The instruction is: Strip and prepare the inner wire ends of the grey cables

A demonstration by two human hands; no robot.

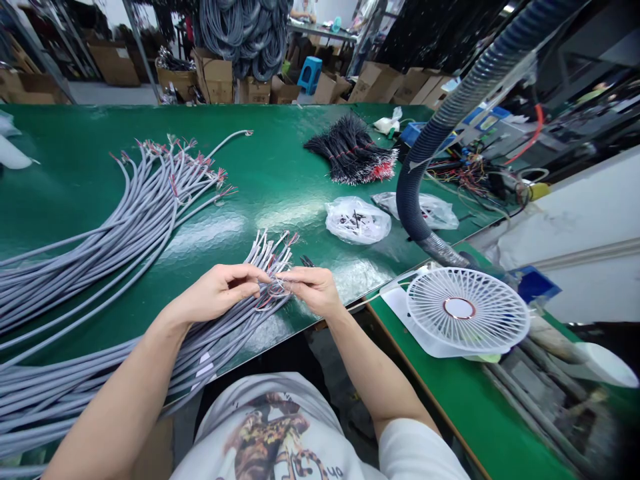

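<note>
Both hands meet at the stripped end of a grey cable, above a bundle of grey cables (235,333) lying along the table's near edge. My left hand (223,290) pinches the cable end between thumb and forefinger. From the other side, my right hand (315,288) pinches at the same thin wires (277,287), fingertips nearly touching the left ones. White and red wire ends fan out just beyond the hands. A dark-tipped tool (307,261) lies partly hidden behind my right hand. The exact wire in each pinch is too small to make out.
A second grey cable bundle (150,193) with frayed ends lies at left. Black wires (353,150) and a plastic bag of small dark parts (357,220) are farther back. A ribbed hose (417,160) hangs at right, above a white fan (467,310) on the side table.
</note>
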